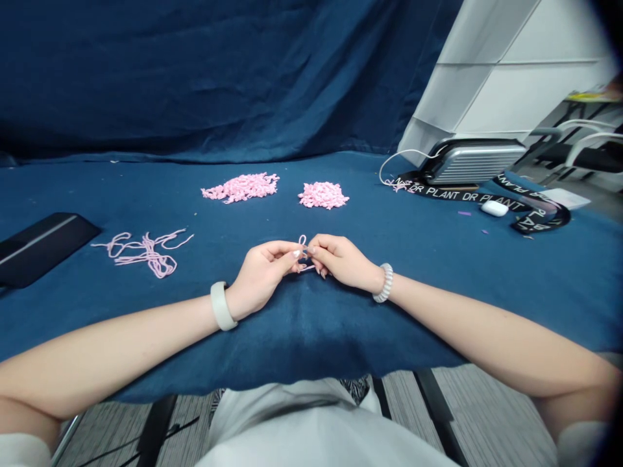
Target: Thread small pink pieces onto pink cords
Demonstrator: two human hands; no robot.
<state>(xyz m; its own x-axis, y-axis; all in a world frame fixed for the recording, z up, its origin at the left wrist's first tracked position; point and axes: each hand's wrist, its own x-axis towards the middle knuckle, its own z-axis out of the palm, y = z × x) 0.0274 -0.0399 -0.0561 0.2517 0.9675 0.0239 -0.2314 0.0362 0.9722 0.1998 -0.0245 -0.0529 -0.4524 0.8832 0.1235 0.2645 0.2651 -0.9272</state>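
Observation:
A thin pink cord [302, 239] is pinched between both hands, and a small loop of it rises above the fingertips. My left hand [263, 272] closes thumb and forefinger on the cord; a pale bangle circles that wrist. From the other side my right hand [343, 261] pinches the same cord, with a coiled band around its wrist. A short stretch of cord shows below the fingertips. Whether it is knotted there is hidden by the fingers. Loose pink cords [153, 259] lie in a tangle to the left of my left hand.
Two heaps of small pink pieces, a wider pile [246, 188] and a rounder pile [324, 194], lie beyond the hands on the blue cloth [389, 233]. A dark flat case [46, 246] rests at left. A silver ribbed device [477, 162], lettered strap [452, 194] and white case [494, 208] occupy the right.

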